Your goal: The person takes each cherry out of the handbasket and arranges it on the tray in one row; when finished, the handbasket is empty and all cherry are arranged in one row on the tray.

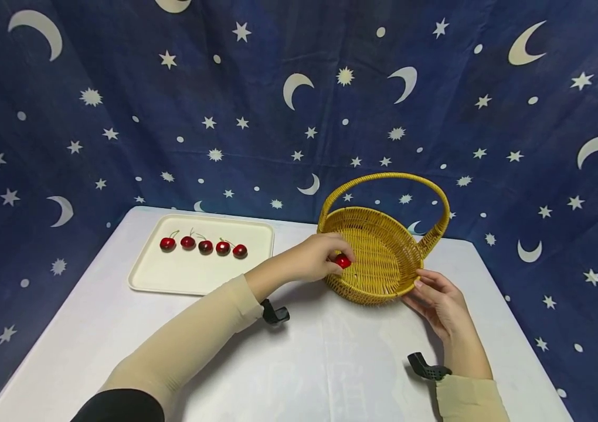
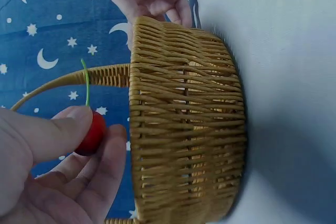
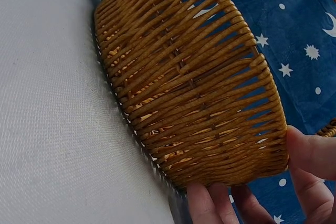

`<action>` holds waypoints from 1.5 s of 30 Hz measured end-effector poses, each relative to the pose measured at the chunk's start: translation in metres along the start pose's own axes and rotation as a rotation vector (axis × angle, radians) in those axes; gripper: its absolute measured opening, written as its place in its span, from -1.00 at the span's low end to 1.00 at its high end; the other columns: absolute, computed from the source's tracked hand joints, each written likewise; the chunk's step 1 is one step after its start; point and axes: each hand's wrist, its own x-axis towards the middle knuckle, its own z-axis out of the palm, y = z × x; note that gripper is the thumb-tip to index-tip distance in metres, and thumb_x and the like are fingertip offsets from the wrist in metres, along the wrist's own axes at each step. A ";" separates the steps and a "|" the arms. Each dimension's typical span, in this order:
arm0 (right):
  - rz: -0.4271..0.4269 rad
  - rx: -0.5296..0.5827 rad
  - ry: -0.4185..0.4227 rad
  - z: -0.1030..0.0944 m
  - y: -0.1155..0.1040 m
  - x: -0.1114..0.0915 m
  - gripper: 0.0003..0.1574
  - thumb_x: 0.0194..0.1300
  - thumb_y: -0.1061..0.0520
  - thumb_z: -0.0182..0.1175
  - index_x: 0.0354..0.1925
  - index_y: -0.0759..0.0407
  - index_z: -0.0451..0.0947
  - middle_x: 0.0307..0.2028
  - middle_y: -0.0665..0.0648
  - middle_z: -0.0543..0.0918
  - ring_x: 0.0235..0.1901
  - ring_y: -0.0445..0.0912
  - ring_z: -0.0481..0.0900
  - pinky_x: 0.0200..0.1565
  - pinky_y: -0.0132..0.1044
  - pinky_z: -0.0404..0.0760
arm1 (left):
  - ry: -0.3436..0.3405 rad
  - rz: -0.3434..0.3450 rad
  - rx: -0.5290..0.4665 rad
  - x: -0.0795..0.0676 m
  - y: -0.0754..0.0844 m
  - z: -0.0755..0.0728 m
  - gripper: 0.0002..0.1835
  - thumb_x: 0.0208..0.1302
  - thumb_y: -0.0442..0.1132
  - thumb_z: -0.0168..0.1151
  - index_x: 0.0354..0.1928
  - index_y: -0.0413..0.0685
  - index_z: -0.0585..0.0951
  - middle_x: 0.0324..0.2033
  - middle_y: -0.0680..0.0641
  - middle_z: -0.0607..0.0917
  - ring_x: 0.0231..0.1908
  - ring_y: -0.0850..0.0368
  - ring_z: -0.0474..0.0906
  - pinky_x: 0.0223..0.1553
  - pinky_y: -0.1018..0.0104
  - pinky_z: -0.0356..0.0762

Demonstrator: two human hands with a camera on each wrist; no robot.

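A red cherry with a green stem is pinched between the thumb and fingers of my left hand, over the left rim of a wicker basket. The basket is golden brown with a tall arched handle. My right hand holds its right side, thumb at the rim and the other fingers against the outer wall. In the head view, several more cherries with stems lie in a row on a cream tray to the left.
A white cloth covers the table. Behind and at both sides hangs a dark blue curtain with moons and stars. Black camera mounts sit at both wrists. The tray stands left of the basket, near the back edge.
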 end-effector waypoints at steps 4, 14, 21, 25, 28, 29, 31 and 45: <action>0.009 -0.003 0.005 0.001 0.000 0.001 -0.55 0.51 0.20 0.34 0.30 -0.04 0.64 0.07 -0.08 0.63 -0.02 -0.14 0.78 0.12 -0.06 0.77 | 0.054 -0.024 0.014 -0.017 -0.005 -0.007 -0.71 0.35 -0.40 0.47 0.06 -0.01 0.75 0.00 0.01 0.73 -0.06 0.12 0.60 0.03 0.29 0.61; 0.020 0.001 0.010 0.001 -0.001 0.000 -0.55 0.51 0.19 0.34 0.29 -0.06 0.64 0.07 -0.09 0.62 -0.02 -0.15 0.78 0.13 -0.06 0.77 | 0.262 -0.213 0.032 -0.065 -0.037 -0.027 -0.68 0.39 -0.27 0.47 0.14 0.10 0.74 -0.04 0.00 0.71 -0.34 0.19 0.52 -0.17 0.25 0.54; 0.023 -0.002 0.018 0.000 -0.002 0.000 -0.56 0.50 0.18 0.36 0.28 -0.08 0.65 0.04 -0.11 0.63 -0.03 -0.14 0.79 0.10 -0.06 0.79 | 0.317 -0.310 0.166 -0.090 -0.069 -0.034 -0.70 0.36 -0.18 0.51 0.11 0.07 0.76 -0.05 -0.04 0.71 -0.19 0.05 0.64 -0.07 0.09 0.61; 0.026 -0.010 0.025 0.001 -0.002 0.000 -0.51 0.50 0.17 0.36 0.33 -0.06 0.62 0.04 -0.12 0.63 -0.03 -0.15 0.79 0.09 -0.06 0.79 | 0.313 -0.356 0.252 -0.098 -0.080 -0.035 -0.69 0.34 -0.16 0.53 0.10 0.06 0.74 -0.09 -0.06 0.72 -0.15 0.00 0.67 -0.04 0.02 0.64; 0.032 -0.014 0.034 0.002 -0.002 0.000 -0.49 0.51 0.16 0.36 0.35 -0.05 0.60 0.05 -0.12 0.62 -0.02 -0.16 0.79 0.10 -0.05 0.79 | 0.301 -0.383 0.316 -0.101 -0.087 -0.034 -0.68 0.31 -0.12 0.56 0.06 0.08 0.73 -0.15 -0.04 0.69 -0.25 0.03 0.61 -0.16 0.06 0.61; 0.033 -0.015 0.036 0.002 -0.002 0.000 -0.48 0.51 0.16 0.36 0.36 -0.05 0.59 0.05 -0.11 0.61 -0.02 -0.16 0.78 0.10 -0.05 0.78 | 0.298 -0.391 0.333 -0.101 -0.089 -0.034 -0.68 0.29 -0.10 0.57 0.04 0.09 0.72 -0.17 -0.03 0.69 -0.27 0.05 0.60 -0.19 0.07 0.60; 0.035 -0.016 0.039 0.002 -0.002 0.000 -0.47 0.51 0.15 0.36 0.37 -0.05 0.59 0.06 -0.11 0.61 -0.01 -0.16 0.78 0.11 -0.05 0.78 | 0.296 -0.408 0.360 -0.101 -0.093 -0.033 -0.68 0.25 -0.07 0.59 -0.01 0.11 0.71 -0.21 -0.01 0.67 -0.30 0.06 0.57 -0.25 0.08 0.57; 0.013 -0.031 0.030 0.001 0.000 0.001 -0.46 0.51 0.13 0.36 0.39 -0.02 0.57 0.07 -0.11 0.61 -0.01 -0.16 0.78 0.08 -0.08 0.79 | 0.241 -0.520 0.418 -0.093 -0.097 -0.029 -0.63 0.13 0.02 0.67 -0.12 0.08 0.71 -0.28 -0.04 0.64 -0.36 0.03 0.55 -0.28 0.07 0.57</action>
